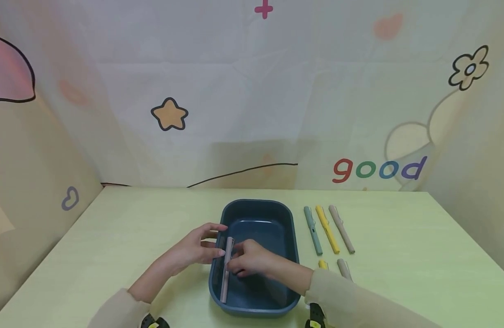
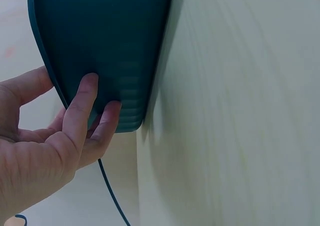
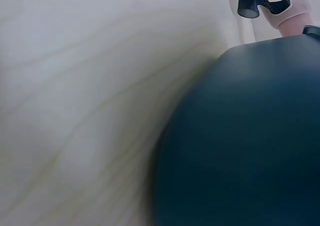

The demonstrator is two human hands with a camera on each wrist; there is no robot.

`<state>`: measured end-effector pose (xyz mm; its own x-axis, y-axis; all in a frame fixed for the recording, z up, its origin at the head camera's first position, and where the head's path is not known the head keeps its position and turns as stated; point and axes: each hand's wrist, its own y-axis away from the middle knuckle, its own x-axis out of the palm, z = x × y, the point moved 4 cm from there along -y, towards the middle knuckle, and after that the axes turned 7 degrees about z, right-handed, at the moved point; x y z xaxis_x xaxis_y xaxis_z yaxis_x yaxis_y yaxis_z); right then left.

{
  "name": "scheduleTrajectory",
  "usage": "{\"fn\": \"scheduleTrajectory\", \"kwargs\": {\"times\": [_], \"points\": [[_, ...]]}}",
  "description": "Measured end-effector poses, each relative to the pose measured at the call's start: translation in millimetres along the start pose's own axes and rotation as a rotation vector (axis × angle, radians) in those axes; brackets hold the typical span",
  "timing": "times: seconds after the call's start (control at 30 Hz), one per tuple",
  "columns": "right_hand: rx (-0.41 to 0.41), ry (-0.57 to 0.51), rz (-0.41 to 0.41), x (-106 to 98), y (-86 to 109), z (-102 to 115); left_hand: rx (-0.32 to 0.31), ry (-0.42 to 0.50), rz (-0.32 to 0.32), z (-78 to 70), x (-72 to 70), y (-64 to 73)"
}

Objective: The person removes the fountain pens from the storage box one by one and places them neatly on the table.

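A dark blue plastic bin [image 1: 260, 310] stands on the table before me. My left hand [image 1: 200, 246] holds its left wall at the rim; in the left wrist view some fingers lie flat along the bin's outer side [image 2: 105, 41]. Inside, along the left wall, is a pale mauve pen [image 1: 224, 287] with a clip at its far end. My right hand [image 1: 252, 259] reaches over the bin's right side and pinches this pen near its middle. The right wrist view has only the bin's outer wall [image 3: 240, 136], with the right hand out of sight.
Right of the bin lie a teal pen [image 1: 313, 230], a yellow pen [image 1: 327, 229] and a grey pen [image 1: 341, 229] side by side. Nearer, another yellow pen [image 1: 323, 264] and another grey pen [image 1: 344, 269] are partly hidden by my right sleeve [image 1: 358, 300]. A printed cloth backdrop [image 1: 235, 91] rises behind the table.
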<state>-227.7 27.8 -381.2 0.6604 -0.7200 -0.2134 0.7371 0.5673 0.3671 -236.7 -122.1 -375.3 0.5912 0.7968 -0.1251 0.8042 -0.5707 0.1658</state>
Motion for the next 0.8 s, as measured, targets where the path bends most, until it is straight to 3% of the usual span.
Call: {"fn": "scheduleTrajectory", "kwargs": {"times": [0.2, 0.8], "points": [[0.037, -0.061, 0.012, 4.8, -2.2, -2.6, -0.002, -0.002, -0.001, 0.7, 1.3, 2.0], [0.107, -0.104, -0.027, 6.1, -0.7, -1.7, 0.021, 0.006, 0.017, 0.7, 0.2, 0.7]]}}
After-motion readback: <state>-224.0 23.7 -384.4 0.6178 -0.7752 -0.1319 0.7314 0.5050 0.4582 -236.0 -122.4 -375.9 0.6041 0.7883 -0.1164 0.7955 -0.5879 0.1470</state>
